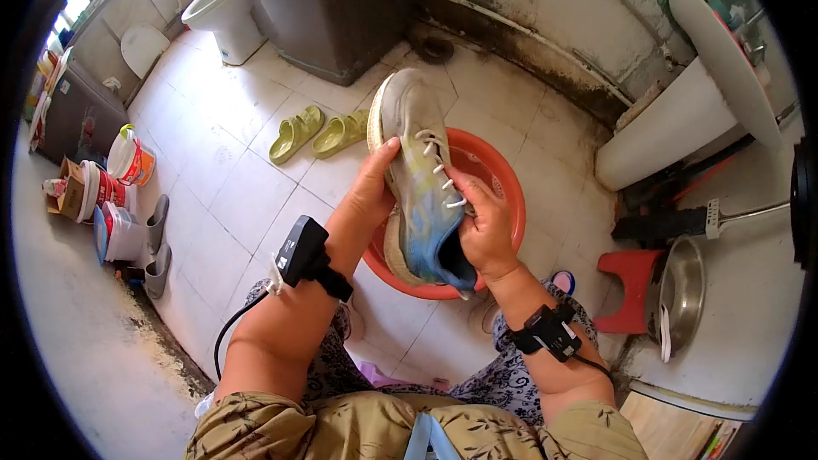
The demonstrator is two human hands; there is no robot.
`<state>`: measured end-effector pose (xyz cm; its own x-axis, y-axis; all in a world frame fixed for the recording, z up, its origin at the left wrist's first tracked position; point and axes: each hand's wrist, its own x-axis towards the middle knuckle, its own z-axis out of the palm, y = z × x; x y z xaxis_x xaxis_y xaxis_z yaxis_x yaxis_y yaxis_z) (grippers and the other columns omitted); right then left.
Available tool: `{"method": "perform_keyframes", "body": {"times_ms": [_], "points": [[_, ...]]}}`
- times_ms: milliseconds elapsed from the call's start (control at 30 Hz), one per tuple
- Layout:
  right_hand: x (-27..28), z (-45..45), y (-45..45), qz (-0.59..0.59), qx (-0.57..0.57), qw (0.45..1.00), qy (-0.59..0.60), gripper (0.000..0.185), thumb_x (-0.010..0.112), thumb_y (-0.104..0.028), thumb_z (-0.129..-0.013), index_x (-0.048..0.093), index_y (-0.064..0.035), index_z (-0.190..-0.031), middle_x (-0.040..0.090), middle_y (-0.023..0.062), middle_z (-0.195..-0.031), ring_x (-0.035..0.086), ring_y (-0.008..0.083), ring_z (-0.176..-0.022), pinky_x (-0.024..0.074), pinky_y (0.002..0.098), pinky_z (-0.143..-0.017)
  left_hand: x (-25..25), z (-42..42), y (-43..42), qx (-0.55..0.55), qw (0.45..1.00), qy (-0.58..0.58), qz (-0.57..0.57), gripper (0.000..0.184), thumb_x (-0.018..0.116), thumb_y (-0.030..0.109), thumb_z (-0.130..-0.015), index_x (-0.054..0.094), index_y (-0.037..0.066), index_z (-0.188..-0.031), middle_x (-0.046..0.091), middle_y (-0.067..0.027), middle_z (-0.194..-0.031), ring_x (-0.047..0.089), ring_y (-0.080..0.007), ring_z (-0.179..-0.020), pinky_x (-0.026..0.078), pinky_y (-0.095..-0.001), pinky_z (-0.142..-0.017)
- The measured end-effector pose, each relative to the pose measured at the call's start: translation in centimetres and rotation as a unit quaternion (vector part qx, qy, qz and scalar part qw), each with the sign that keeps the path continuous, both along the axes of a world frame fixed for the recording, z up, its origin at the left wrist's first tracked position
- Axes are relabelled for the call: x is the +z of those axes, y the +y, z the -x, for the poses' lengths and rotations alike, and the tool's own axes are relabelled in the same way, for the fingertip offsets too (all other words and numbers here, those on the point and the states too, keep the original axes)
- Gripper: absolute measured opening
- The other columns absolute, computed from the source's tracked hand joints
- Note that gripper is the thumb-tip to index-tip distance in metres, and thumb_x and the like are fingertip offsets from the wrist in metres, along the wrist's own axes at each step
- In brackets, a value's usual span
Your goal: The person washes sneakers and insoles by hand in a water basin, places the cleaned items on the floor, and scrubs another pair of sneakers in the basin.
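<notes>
A sneaker (417, 175), pale grey at the toe and blue at the heel, is held up in both hands with its toe pointing away from me. My left hand (377, 181) grips its left side, the thumb lying on the upper near the sole edge. On the other side, my right hand (484, 226) is closed at the white laces and the collar, its fingertips partly hidden by the shoe. Beneath the sneaker stands an orange-red basin (503, 172) on the floor; the shoe covers most of its inside.
Green slippers (298, 135) lie on the tiled floor ahead. Several buckets (128, 158) and grey slippers (157, 273) line the left wall. A red stool (626, 290), a metal bowl (686, 290) and a sink pedestal (673, 128) are at right. A toilet (226, 17) stands at the back.
</notes>
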<state>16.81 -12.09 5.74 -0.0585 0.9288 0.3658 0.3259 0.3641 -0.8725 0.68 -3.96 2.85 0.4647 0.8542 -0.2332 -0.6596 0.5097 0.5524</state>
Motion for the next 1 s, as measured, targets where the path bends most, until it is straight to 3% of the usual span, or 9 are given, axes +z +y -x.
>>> {"method": "perform_keyframes", "body": {"times_ms": [133,233,400,467,600,767,833,933,1000], "points": [[0.6,0.6,0.3,0.051,-0.066,0.973,0.215,0.040,0.042,0.006,-0.082,0.049,-0.0017,-0.121,0.056,0.0107,-0.116,0.053,0.0185,-0.106,0.0385,0.0267,-0.093,-0.3,0.0,0.0,0.015,0.999,-0.021,0.022,0.047,0.056,0.035,-0.085,0.049,0.002,-0.118,0.058,-0.0128,-0.110,0.056,-0.0248,-0.100,0.043,-0.0379,-0.091],[0.2,-0.1,0.6,0.044,-0.075,0.982,0.166,0.040,0.042,0.007,-0.081,0.050,-0.0004,-0.120,0.056,0.0096,-0.114,0.052,0.0170,-0.107,0.0372,0.0266,-0.094,-0.1,-0.3,-0.2,-0.004,0.999,0.004,-0.053,0.058,0.055,0.043,-0.083,0.044,0.004,-0.124,0.053,-0.0140,-0.118,0.052,-0.0268,-0.108,0.039,-0.0411,-0.097],[-0.8,-0.5,0.9,0.051,-0.043,0.974,0.215,0.040,0.040,0.006,-0.080,0.050,0.0005,-0.118,0.056,0.0101,-0.113,0.051,0.0183,-0.106,0.0371,0.0267,-0.094,1.7,0.0,-1.2,-0.049,0.994,0.064,-0.071,0.054,0.060,0.036,-0.081,0.046,0.004,-0.122,0.056,-0.0125,-0.114,0.056,-0.0249,-0.103,0.044,-0.0402,-0.091],[-1.3,-0.8,1.0,0.112,-0.058,0.916,0.380,0.041,0.042,0.003,-0.078,0.048,0.0013,-0.119,0.054,0.0103,-0.116,0.050,0.0188,-0.108,0.0368,0.0281,-0.095,1.5,-0.1,-1.0,-0.055,0.990,0.106,-0.070,0.052,0.061,0.034,-0.081,0.046,0.004,-0.121,0.057,-0.0119,-0.113,0.057,-0.0242,-0.101,0.046,-0.0398,-0.089],[-1.4,-1.9,1.4,0.246,0.036,0.825,0.507,0.053,0.043,0.002,-0.073,0.043,0.0005,-0.126,0.049,0.0129,-0.122,0.045,0.0219,-0.114,0.0328,0.0302,-0.098,0.3,0.0,-0.3,0.006,0.986,0.149,-0.077,0.045,0.061,0.026,-0.080,0.049,0.003,-0.116,0.060,-0.0107,-0.105,0.061,-0.0235,-0.091,0.049,-0.0384,-0.083],[0.7,-3.7,2.1,0.241,0.123,0.870,0.412,0.066,0.053,-0.012,-0.077,0.029,-0.0014,-0.137,0.040,0.0166,-0.132,0.038,0.0238,-0.122,0.0310,0.0318,-0.100,1.9,-0.2,-0.7,0.052,0.973,0.211,-0.077,0.040,0.062,0.014,-0.076,0.052,0.002,-0.114,0.062,-0.0090,-0.098,0.059,-0.0196,-0.088,0.048,-0.0329,-0.077],[1.3,-3.1,2.2,0.218,-0.002,0.950,0.224,0.075,0.061,-0.031,-0.079,0.026,-0.0004,-0.138,0.040,0.0191,-0.132,0.039,0.0264,-0.122,0.0304,0.0324,-0.101,1.7,-0.5,-0.9,0.044,0.926,0.327,-0.186,0.043,0.062,0.012,-0.074,0.052,0.002,-0.115,0.061,-0.0075,-0.100,0.057,-0.0173,-0.090,0.046,-0.0300,-0.080],[-2.2,-0.7,2.9,0.178,-0.090,0.977,0.076,0.076,0.063,-0.046,-0.077,0.036,0.0000,-0.132,0.049,0.0204,-0.124,0.047,0.0284,-0.115,0.0355,0.0328,-0.096,2.5,-1.5,-1.7,0.058,0.886,0.377,-0.264,0.046,0.062,0.012,-0.073,0.051,0.002,-0.116,0.060,-0.0063,-0.102,0.055,-0.0156,-0.093,0.043,-0.0278,-0.082],[-2.5,0.5,2.7,0.163,-0.129,0.974,0.095,0.069,0.062,-0.047,-0.078,0.043,-0.0002,-0.126,0.053,0.0200,-0.117,0.051,0.0291,-0.109,0.0384,0.0335,-0.092,3.6,-1.9,-2.1,0.054,0.880,0.385,-0.273,0.045,0.062,0.012,-0.073,0.051,0.002,-0.116,0.059,-0.0061,-0.103,0.054,-0.0155,-0.095,0.042,-0.0277,-0.083]]}}
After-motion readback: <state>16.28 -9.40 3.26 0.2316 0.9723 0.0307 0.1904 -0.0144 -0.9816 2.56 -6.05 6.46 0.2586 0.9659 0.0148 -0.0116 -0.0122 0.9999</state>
